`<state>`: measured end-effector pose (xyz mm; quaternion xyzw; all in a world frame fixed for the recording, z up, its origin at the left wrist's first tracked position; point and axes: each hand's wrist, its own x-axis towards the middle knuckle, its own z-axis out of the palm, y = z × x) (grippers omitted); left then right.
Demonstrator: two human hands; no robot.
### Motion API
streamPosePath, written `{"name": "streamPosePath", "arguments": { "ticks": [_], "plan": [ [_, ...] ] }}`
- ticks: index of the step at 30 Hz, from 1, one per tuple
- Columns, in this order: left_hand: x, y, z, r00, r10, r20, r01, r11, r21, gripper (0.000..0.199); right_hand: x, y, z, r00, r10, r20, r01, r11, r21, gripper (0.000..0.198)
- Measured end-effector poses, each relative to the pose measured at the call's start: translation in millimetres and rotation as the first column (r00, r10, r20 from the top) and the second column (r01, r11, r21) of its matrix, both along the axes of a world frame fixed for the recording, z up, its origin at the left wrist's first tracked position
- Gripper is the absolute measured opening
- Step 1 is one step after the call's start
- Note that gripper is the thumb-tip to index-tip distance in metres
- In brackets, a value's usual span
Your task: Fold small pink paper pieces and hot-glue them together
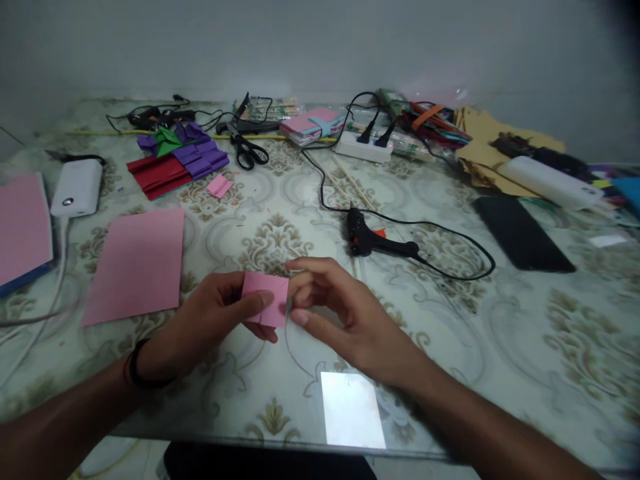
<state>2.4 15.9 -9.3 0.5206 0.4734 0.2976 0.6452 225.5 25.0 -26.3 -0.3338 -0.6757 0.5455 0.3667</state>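
A small folded piece of pink paper [278,309] is pinched in my left hand [220,307], the thumb flat on its front and the fingers behind. My right hand [340,303] is at the paper's right edge, thumb and fingers curved and apart. Whether its fingertips touch that edge I cannot tell. To the left lies a larger pink sheet [140,263]. A small pleated pink piece [219,186] rests farther back, near pleated red paper [159,172] and purple paper [201,159].
A black glue gun [380,241] with a looping cord lies right of centre, before a white power strip [365,148]. Black-handled scissors [247,152] are at the back. A dark phone [523,233] lies right, a white power bank [77,188] left. A bright white rectangle [353,410] shows near the front edge.
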Motion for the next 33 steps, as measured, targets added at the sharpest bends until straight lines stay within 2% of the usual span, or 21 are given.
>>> {"name": "streamPosePath", "arguments": {
  "ticks": [2, 5, 7, 14, 20, 23, 26, 28, 31, 33],
  "plan": [
    [-0.2, -0.5, -2.5, 0.997, 0.023, 0.074, -0.024, 1.000, 0.009, 0.035, 1.4, 1.3, -1.0, 0.999, 0.039, -0.010, -0.038, 0.993, 0.110, 0.048],
    [-1.5, -2.3, -6.9, 0.989, -0.011, 0.149, 0.011, 1.000, 0.005, 0.048, 2.5, 3.3, -2.1, 0.998, 0.040, 0.056, -0.053, 0.964, 0.262, 0.038],
    [-2.9, -2.9, -9.0, 0.984, -0.039, 0.176, 0.038, 0.999, 0.006, 0.051, 2.4, 4.1, -2.8, 0.998, 0.022, 0.058, -0.038, 0.959, 0.281, 0.034],
    [-6.3, 0.0, -6.6, 0.994, -0.057, 0.091, 0.059, 0.998, -0.019, 0.044, 4.4, 4.9, -0.4, 0.997, 0.020, 0.077, -0.031, 0.988, 0.149, 0.028],
    [-5.9, 1.1, -4.5, 0.995, -0.059, 0.084, 0.063, 0.997, -0.047, 0.048, 5.5, 4.8, 1.4, 0.997, 0.012, 0.080, -0.018, 0.997, 0.069, 0.025],
    [-3.2, 0.6, -2.4, 0.995, -0.017, 0.095, 0.022, 0.998, -0.055, 0.036, 3.8, 6.0, 0.0, 0.999, 0.001, 0.052, -0.001, 1.000, -0.007, 0.022],
    [-1.7, 0.6, 0.6, 0.995, 0.054, 0.081, -0.053, 0.999, -0.015, 0.023, 2.3, 9.0, -3.2, 0.998, -0.042, 0.042, 0.044, 0.998, -0.053, 0.019],
    [-2.7, 1.4, 1.6, 0.994, 0.072, 0.077, -0.076, 0.996, 0.043, 0.034, 2.0, 11.4, -5.6, 0.996, -0.080, 0.047, 0.084, 0.992, -0.098, 0.021],
    [-6.0, 2.9, -0.4, 0.995, -0.015, 0.097, 0.002, 0.990, 0.140, 0.040, 2.6, 13.8, -8.2, 0.995, -0.095, 0.023, 0.098, 0.973, -0.211, 0.027],
    [-7.2, 3.1, -3.3, 0.994, -0.080, 0.071, 0.066, 0.979, 0.190, 0.041, 3.0, 14.6, -8.9, 0.994, -0.107, -0.003, 0.103, 0.966, -0.239, 0.028]
  ]
}}
